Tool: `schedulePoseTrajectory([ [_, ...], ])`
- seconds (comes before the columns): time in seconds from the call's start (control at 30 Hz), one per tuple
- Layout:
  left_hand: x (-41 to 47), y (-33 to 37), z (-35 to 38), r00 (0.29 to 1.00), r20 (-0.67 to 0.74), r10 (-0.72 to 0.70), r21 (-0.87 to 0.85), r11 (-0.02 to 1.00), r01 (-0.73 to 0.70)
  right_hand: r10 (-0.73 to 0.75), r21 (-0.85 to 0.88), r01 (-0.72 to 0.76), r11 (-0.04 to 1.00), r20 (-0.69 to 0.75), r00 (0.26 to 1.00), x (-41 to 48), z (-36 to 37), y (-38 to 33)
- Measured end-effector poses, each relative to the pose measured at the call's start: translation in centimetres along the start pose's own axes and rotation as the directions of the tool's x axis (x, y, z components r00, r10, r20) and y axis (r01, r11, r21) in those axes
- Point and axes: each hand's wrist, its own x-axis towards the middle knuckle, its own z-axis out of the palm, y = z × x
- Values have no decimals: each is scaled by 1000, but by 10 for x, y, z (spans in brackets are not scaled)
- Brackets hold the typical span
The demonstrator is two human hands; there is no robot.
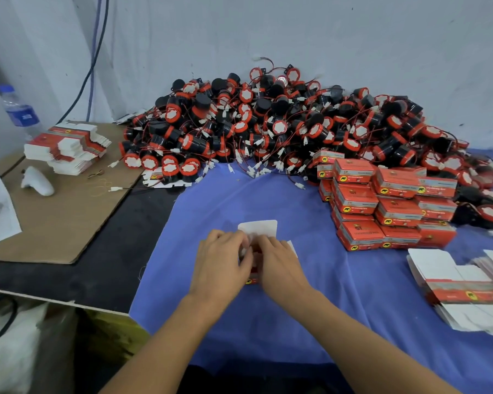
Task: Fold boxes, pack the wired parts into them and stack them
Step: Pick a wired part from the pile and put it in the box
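Item: one red-and-white box (259,228), part folded, near centre on the blue cloth (339,294), its white flap open on the far side. We grip it with both hands, left hand (222,261) and right hand (281,264), fingers curled over its top.

Far: we list a heap of black-and-red wired parts (268,123) against the wall.

Right: closed boxes (382,206), stacked, touching the heap.

Near right: flat box blanks (453,282).

Far left: folded-flat cartons (69,146) on a cardboard sheet (69,217); water bottle (19,109) beyond.
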Motion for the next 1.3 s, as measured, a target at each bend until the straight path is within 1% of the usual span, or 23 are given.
schedulePoseTrajectory([
  [0.1, -4, 1, 2, 996, 4, 88, 183, 979, -87, 14, 9, -15, 1000, 18, 1000, -2, -1, 1],
  [0.2, -7, 0, 6, 991, 37, 127, 253, 958, -133, -24, 0, 24, 1000, 25, 999, -2, -2, 3],
  [0.27, -9, 2, 7, 990, 66, 121, 292, 947, -135, -59, -8, 58, 998, -27, 998, -7, 0, 3],
  [0.33, -10, 2, 11, 991, 98, 91, 298, 947, -117, -38, -36, 33, 999, -164, 986, -15, 5, 3],
  [0.4, -11, 1, 14, 994, 102, 29, 204, 978, -49, 78, -43, -98, 994, -338, 938, -22, 10, 4],
  [0.43, -12, 1, 17, 997, 79, -20, 105, 994, 12, 180, 25, -186, 982, -389, 904, -25, 12, 4],
  [0.47, -13, 1, 18, 994, 47, -95, -33, 995, 96, 300, 164, -255, 953, -389, 871, -27, 14, 6],
  [0.5, -14, 3, 18, 979, 33, -200, -211, 956, 202, 407, 353, -287, 890, -337, 849, -28, 15, 8],
  [0.53, -14, 6, 19, 948, 36, -315, -391, 869, 304, 484, 550, -287, 784, -253, 838, -29, 16, 8],
  [0.57, -15, 9, 20, 899, 76, -432, -564, 725, 396, 523, 695, -275, 664, -169, 835, -32, 17, 8],
  [0.6, -14, 13, 22, 836, 139, -531, -688, 555, 468, 525, 763, -252, 595, -132, 841, -34, 18, 7],
  [0.63, -12, 17, 25, 770, 214, -601, -765, 387, 514, 505, 767, -225, 601, -145, 851, -37, 21, 9],
  [0.67, -10, 20, 28, 707, 287, -646, -793, 254, 554, 479, 741, -204, 639, -176, 860, -39, 25, 11],
  [0.7, -7, 22, 32, 659, 336, -673, -793, 175, 583, 451, 714, -183, 676, -204, 869, -40, 26, 11],
  [0.73, -6, 24, 35, 631, 353, -691, -788, 144, 598, 425, 692, -162, 703, -226, 877, -40, 28, 11],
  [0.83, -6, 26, 40, 625, 323, -711, -785, 168, 596, 392, 689, -131, 713, -237, 889, -40, 29, 12],
  [0.97, -8, 21, 41, 665, 306, -681, -795, 201, 572, 429, 765, -98, 636, -246, 869, -42, 28, 11],
  [1.03, -13, 18, 39, 727, 205, -655, -766, 355, 535, 455, 763, -114, 636, -251, 855, -40, 28, 12],
  [1.1, -23, 14, 39, 826, 95, -555, -722, 533, 441, 463, 735, -144, 663, -251, 850, -39, 30, 13],
  [1.13, -28, 12, 40, 861, 72, -503, -723, 568, 393, 461, 715, -154, 682, -257, 849, -39, 31, 14],
  [1.2, -34, 10, 39, 894, 51, -445, -760, 563, 324, 460, 698, -165, 696, -258, 850, -39, 31, 13],
  [1.23, -34, 7, 40, 901, 45, -431, -773, 556, 305, 464, 708, -169, 686, -246, 851, -38, 30, 12],
  [1.3, -31, 1, 39, 918, 58, -391, -737, 604, 304, 467, 736, -171, 655, -217, 857, -39, 29, 11],
])
